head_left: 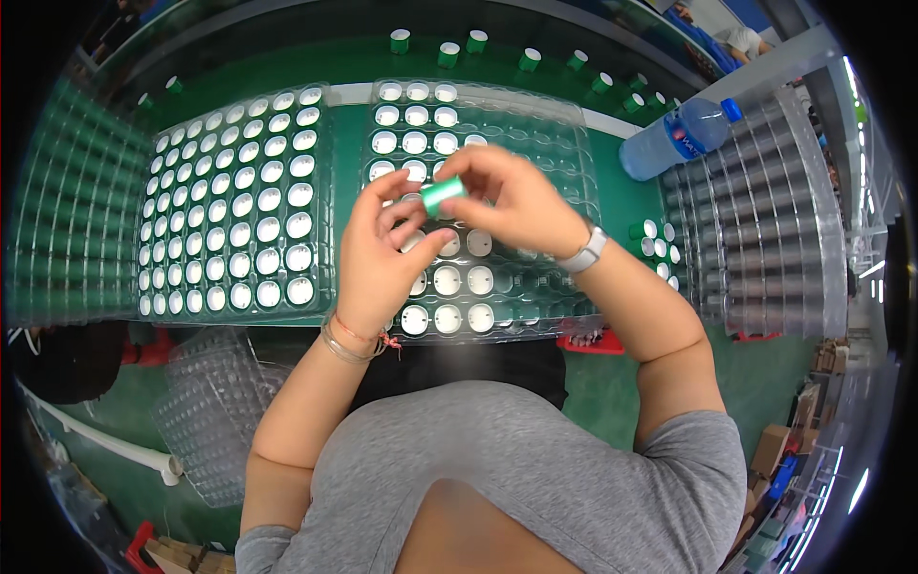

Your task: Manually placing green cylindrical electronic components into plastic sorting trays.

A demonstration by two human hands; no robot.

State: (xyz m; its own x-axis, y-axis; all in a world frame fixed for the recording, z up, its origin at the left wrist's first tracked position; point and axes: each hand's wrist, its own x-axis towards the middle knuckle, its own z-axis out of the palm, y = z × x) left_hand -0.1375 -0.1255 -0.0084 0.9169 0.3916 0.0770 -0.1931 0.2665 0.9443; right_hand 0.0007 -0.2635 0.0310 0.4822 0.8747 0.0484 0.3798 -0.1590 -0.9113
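Note:
A small green cylinder [443,196], slightly blurred, is pinched between the thumb and fingers of my right hand [502,196]. Close to its left side is my left hand [380,230], fingers apart and curved, thumb stretched toward the cylinder; nothing shows in its grasp. Both hands hover over a see-through plastic tray [555,153] with round cells. White-topped cylinders [448,280] sit in its left columns, some hidden by my hands. To the left lies a second tray [323,191], packed with rows of white-topped green cylinders [269,230].
Several green cylinders [530,59] stand along the green strip at the back. More loose ones [650,244] gather at the right, below a blue-capped bottle [674,142]. Stacked plastic trays rise at the far right [765,220] and far left [81,210]. Other trays [215,411] lie low left.

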